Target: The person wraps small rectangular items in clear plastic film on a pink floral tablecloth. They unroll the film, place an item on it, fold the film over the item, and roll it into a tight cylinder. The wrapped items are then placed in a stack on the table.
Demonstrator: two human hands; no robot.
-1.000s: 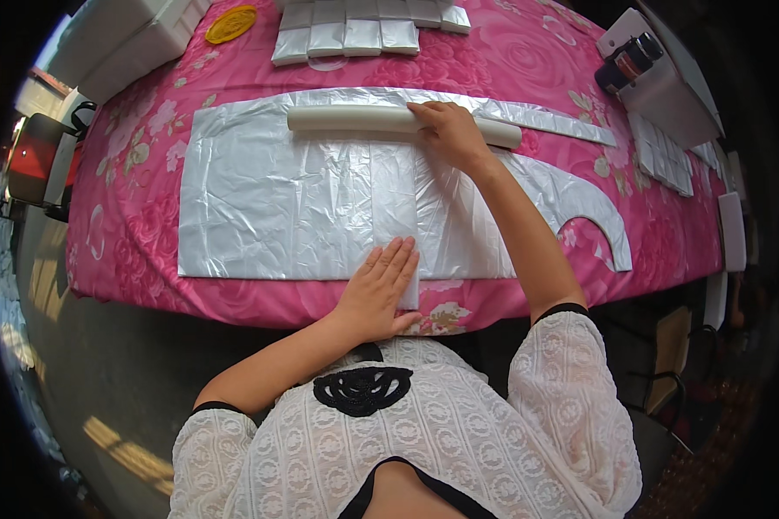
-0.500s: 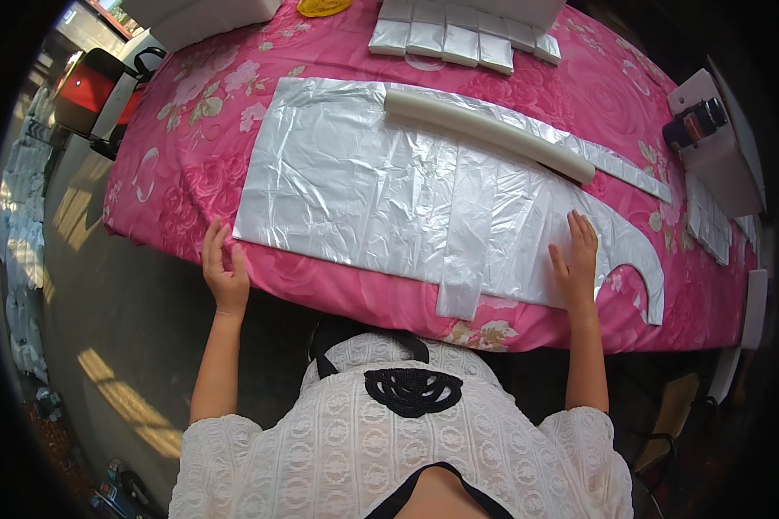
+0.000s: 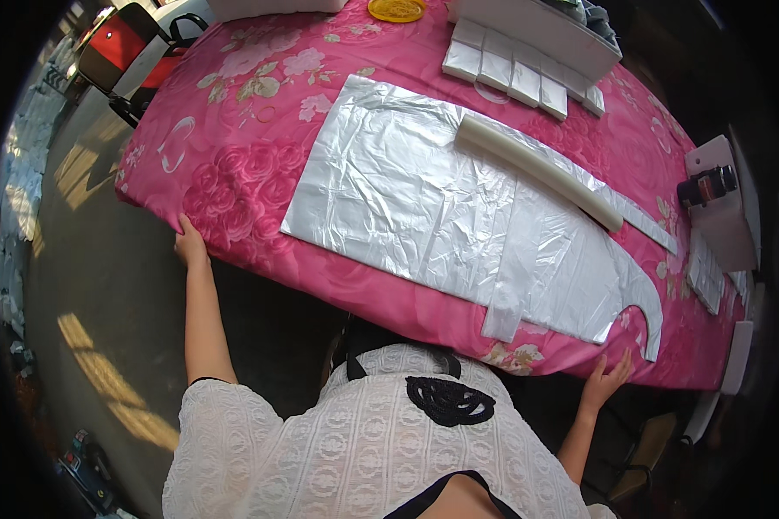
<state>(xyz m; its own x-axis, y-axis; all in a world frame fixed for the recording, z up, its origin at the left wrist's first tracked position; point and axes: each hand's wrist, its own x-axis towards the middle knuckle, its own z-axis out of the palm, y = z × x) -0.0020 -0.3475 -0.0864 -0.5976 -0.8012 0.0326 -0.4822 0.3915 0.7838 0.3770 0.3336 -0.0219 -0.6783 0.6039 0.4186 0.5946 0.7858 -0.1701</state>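
Silvery plastic sheet [image 3: 389, 177], flat on pink-clothed bench [image 3: 234, 208], wht roll [image 3: 538, 173] atop; L hand [image 3: 192, 244] at bench edge, grip unclear; R hand [image 3: 608, 385] released, splayed; gentle touch at edge advisable, lest roll shift.

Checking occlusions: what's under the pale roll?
Silvery plastic shows along both sides of the pale roll, and pink tablecloth beyond its right end. The strip directly beneath is covered, so what lies there can't be seen.

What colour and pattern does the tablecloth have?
The tablecloth is pink with darker roses and paler flowers, best seen in the head view.
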